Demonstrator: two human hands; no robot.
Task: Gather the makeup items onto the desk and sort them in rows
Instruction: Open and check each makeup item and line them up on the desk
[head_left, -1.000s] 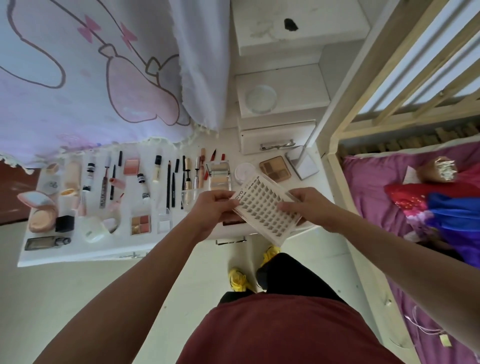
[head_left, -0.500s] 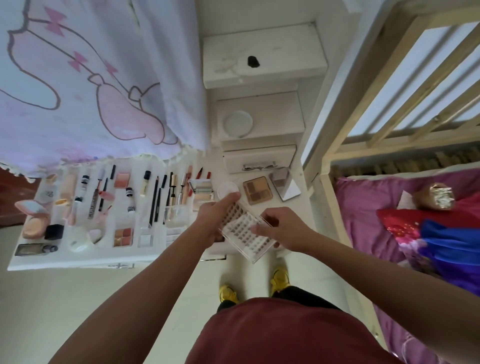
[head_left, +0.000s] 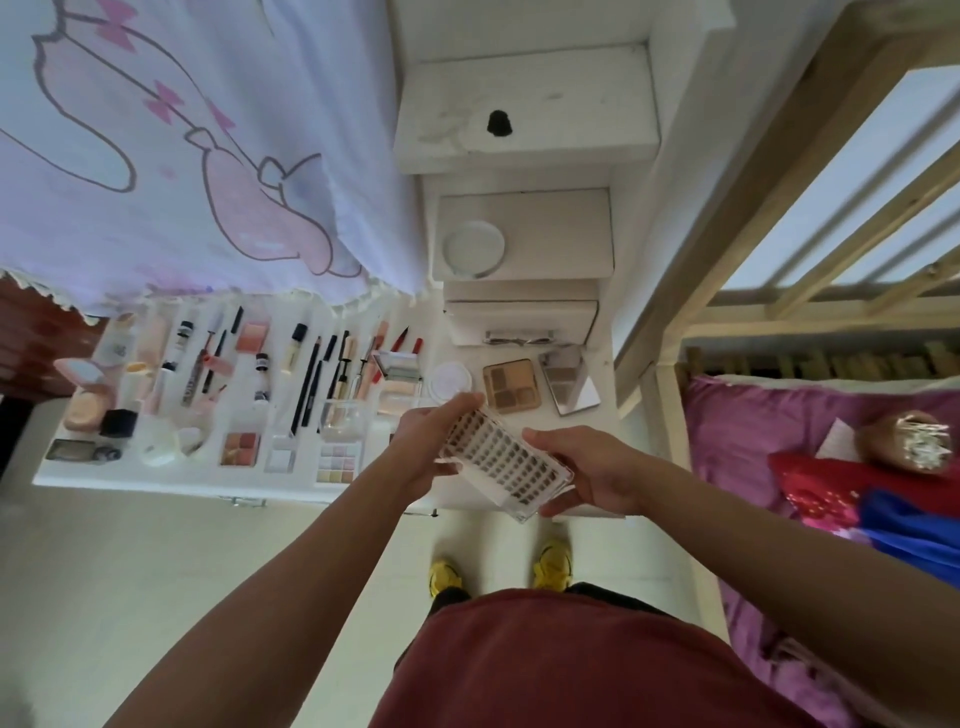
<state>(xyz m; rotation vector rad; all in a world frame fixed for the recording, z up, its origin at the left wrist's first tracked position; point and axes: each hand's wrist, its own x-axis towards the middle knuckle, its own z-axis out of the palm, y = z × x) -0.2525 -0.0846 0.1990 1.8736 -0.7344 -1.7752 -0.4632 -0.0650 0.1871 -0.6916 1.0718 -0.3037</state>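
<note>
My left hand (head_left: 428, 447) and right hand (head_left: 589, 467) are gripping a clear lash case (head_left: 506, 460) by its ends, holding it tilted over the white desk (head_left: 171, 480) near its front edge (makeup lying there in rows), brown eyeshadow palette (head_left: 511, 385) sitting just beyond.

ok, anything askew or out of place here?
Rows look tidy. The brown eyeshadow palette and mirrored compact at the desk's right end lie skewed, off the row lines. A round white disc sits on the step above, not on the desk.
</note>
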